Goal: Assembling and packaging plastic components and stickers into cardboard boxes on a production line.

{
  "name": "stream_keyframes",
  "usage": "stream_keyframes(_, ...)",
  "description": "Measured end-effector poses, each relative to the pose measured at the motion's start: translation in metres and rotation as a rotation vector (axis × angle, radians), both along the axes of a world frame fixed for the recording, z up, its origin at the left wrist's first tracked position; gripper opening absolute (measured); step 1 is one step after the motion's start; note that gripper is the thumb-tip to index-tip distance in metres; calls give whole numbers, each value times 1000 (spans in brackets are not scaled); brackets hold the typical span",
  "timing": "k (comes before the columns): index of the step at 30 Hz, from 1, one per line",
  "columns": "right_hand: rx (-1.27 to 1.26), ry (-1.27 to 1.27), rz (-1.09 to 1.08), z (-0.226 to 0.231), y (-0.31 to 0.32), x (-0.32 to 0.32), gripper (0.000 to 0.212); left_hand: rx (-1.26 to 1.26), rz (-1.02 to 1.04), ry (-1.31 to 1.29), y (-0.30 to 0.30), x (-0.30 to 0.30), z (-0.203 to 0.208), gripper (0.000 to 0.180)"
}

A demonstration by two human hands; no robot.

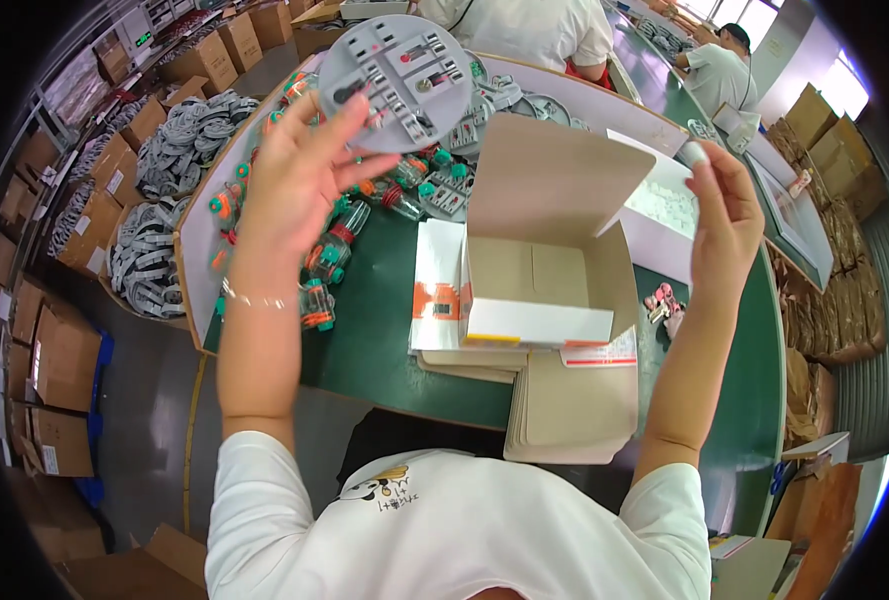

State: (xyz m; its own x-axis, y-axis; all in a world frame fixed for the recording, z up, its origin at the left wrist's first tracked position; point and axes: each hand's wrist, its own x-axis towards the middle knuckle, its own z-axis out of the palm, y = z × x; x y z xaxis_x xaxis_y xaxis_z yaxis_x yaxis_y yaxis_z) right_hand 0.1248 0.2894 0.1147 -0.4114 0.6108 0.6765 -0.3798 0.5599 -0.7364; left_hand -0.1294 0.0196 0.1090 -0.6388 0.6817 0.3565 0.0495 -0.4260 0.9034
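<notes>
My left hand [302, 165] is raised at the upper left, thumb and fingers gripping the edge of a round grey plastic base [399, 82] with slots, metal contacts and small red and black parts. On the right, my right hand [726, 205] is lifted beside a bin of small white pieces [662, 200]. Its fingertips are pinched together with something pale at the tip, too small to name. Between my hands stands an open cardboard box [539, 323], lid flap up, its visible inside bare brown. The box rests on a stack of flat cardboard pieces [576, 408].
Clear bottle-like parts with green and orange fittings [332, 250] are heaped left of the box. Small pink parts [665, 304] lie to its right on the green table [364, 345]. Cartons of grey bands [189, 140] stand at left. Two people [534, 30] sit farther back.
</notes>
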Motion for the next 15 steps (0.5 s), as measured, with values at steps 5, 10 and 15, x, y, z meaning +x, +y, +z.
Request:
stream_keyframes(5,152,-111,211,-3,-102,-8,23,198,-38,-163,-12,90,-21,37)
stream_keyframes(10,280,-128,250,-19,-124,-7,24,155,-129,-206,-19,125,-45,37)
stream_keyframes(15,280,-145,183,-30,-128,-3,19,201,-121,-141,-21,137,-57,37)
